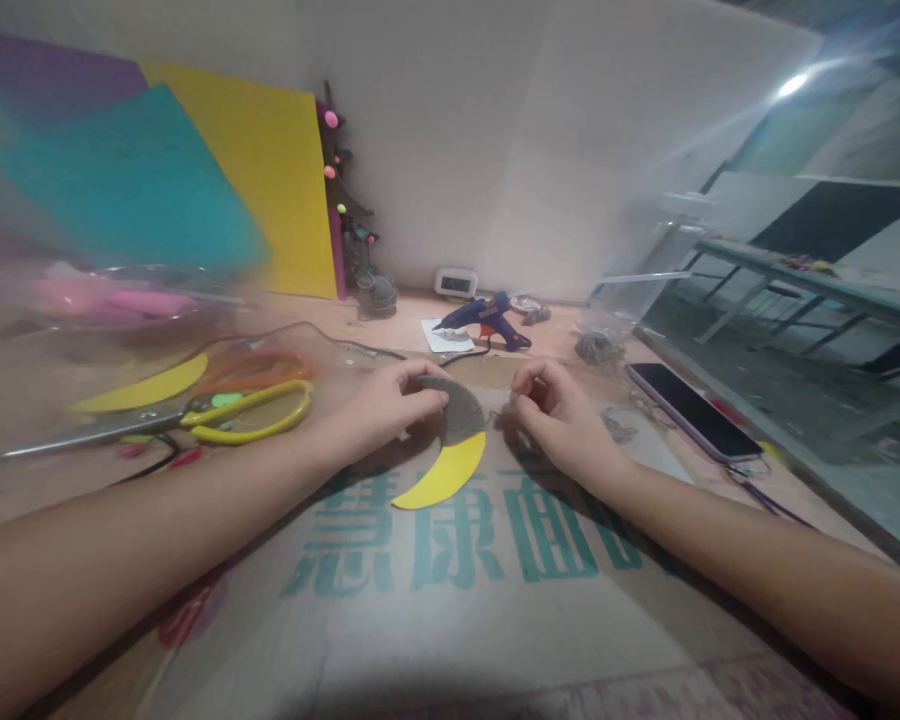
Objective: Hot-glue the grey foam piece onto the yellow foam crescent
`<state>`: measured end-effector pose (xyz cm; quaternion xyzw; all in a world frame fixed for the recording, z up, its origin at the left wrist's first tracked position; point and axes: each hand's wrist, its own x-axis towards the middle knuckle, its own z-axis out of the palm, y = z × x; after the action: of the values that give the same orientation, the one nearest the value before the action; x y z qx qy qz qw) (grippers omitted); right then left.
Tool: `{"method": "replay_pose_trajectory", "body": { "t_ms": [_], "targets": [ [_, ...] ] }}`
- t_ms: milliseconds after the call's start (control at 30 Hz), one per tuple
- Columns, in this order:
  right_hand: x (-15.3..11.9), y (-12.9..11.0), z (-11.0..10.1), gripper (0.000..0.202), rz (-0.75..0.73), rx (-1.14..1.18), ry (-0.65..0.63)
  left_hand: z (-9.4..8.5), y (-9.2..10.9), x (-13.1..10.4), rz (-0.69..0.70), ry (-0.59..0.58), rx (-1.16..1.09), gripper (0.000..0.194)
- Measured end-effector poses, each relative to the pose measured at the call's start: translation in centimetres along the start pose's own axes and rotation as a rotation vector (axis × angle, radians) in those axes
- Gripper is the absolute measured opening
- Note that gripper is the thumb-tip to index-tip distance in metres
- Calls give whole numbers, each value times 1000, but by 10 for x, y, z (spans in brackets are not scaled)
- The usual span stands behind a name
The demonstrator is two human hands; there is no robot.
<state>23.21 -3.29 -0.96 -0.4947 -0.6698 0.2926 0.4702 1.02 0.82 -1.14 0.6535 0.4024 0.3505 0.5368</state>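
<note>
A yellow crescent (pixel 446 472) has its upper part covered by tightly wound grey yarn (pixel 465 412); its lower tip is bare. My left hand (pixel 382 405) grips the wrapped upper end between thumb and fingers. From the wound edge a short grey strand runs toward my right hand (pixel 559 415), whose thumb and fingertips are pinched together on it. Both hands are just above a printed sheet (pixel 450 620) with green characters. Left of my left hand lie yellow-handled scissors (pixel 307 405) and a second yellow crescent (pixel 146 388).
A blue glue gun (pixel 495 315) rests on white paper (pixel 450 340) at the back, near a small digital clock (pixel 456 283). A phone (pixel 694 410) and a grey yarn bundle (pixel 600 348) are at right. Coloured sheets (pixel 262 180) lean at back left.
</note>
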Motion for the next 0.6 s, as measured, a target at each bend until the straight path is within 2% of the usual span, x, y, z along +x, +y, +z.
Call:
{"method": "replay_pose_trajectory", "body": {
  "t_ms": [300,467,600],
  "targets": [
    [0,-5,-1,13,42,64,-6,0,-3,1,12,13,-10,19],
    [1,-9,-4,33,51,-124,-130,1,-4,1,-2,2,-82,18],
    [1,-14,-4,28,-45,-230,-221,2,-4,1,6,-3,-115,17]
  ]
}}
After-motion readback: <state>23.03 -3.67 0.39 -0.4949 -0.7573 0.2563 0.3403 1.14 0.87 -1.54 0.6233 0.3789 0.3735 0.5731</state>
